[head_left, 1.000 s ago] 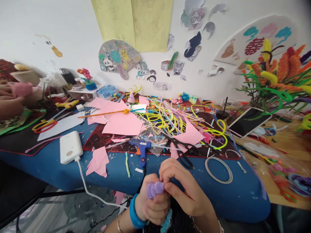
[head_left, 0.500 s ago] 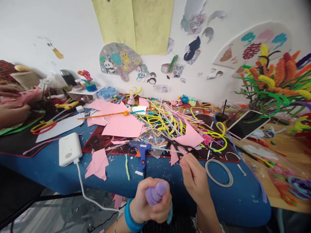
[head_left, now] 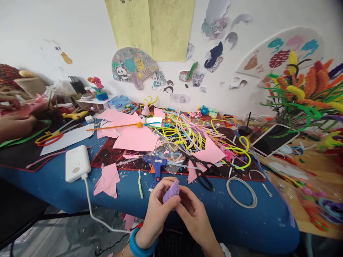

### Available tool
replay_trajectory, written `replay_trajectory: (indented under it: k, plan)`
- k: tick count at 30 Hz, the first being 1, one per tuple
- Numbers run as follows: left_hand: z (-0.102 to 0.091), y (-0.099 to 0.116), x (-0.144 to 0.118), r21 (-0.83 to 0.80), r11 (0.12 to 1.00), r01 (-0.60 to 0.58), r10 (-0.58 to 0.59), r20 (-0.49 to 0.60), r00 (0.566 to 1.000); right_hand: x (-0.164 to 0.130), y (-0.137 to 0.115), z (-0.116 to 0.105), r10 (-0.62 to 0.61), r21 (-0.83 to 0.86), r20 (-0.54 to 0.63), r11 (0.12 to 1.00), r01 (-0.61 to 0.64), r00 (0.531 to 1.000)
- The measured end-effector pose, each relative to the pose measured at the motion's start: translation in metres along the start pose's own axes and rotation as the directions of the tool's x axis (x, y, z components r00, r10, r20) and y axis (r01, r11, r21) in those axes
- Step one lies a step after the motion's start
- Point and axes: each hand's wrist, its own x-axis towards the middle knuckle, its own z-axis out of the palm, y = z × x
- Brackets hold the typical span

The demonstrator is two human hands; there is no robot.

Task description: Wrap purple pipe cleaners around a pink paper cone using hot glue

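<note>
My left hand (head_left: 157, 210) and my right hand (head_left: 194, 214) meet at the near edge of the blue table (head_left: 61, 189), both closed around a small purple fuzzy coil (head_left: 171, 192) of wound pipe cleaner. A blue band circles my left wrist. Just beyond my hands lie a blue glue gun (head_left: 157, 165) and black scissors (head_left: 202, 168), with a ring of tape (head_left: 241, 192) to the right.
Pink paper pieces (head_left: 135, 139) and a heap of pipe cleaners (head_left: 187, 132) cover the table's middle. A white power bank (head_left: 76, 162) with a cable lies left. Another person's hands (head_left: 13, 116) work at far left. A phone (head_left: 274, 137) and pipe-cleaner flowers (head_left: 308, 92) stand right.
My right hand, which had reached out toward the scissors, has come back to the purple coil. Both hands have risen and moved closer to the table edge.
</note>
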Motion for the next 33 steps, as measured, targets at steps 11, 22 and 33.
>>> replay_trajectory:
  k: [11, 22, 33]
  plan:
    - [-0.016, -0.004, 0.017, -0.096, 0.993, -0.069, 0.067, -0.027, 0.997, -0.006, 0.009, 0.004, 0.015, 0.130, -0.040, 0.991, -0.009, 0.999]
    - [-0.016, 0.004, 0.011, -0.223, 0.972, 0.073, -0.052, 0.097, 0.994, -0.015, 0.023, 0.013, 0.104, 0.311, -0.079, 0.947, -0.074, 0.991]
    - [-0.006, -0.003, 0.009, -0.360, 0.927, 0.104, -0.095, 0.043, 0.995, -0.018, 0.013, 0.018, 0.252, 0.531, -0.009, 0.821, -0.208, 0.968]
